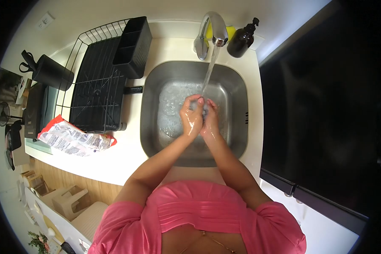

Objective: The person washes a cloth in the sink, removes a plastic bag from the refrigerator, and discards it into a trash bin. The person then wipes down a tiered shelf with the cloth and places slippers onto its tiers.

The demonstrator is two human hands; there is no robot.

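Under water stream (209, 72), left hand (191, 116) and right hand (211, 119) cupped together; fingers curled, any pinch unclear.

Home kitchen: 1 sink (235, 139) w/ dish rack (95, 84).

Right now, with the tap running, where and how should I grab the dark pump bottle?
Wrap your right hand around the rounded body of the dark pump bottle, below its pump, coming from the front right. The tap and something yellow crowd its left. Wet fingers may slip, so grip firmly.
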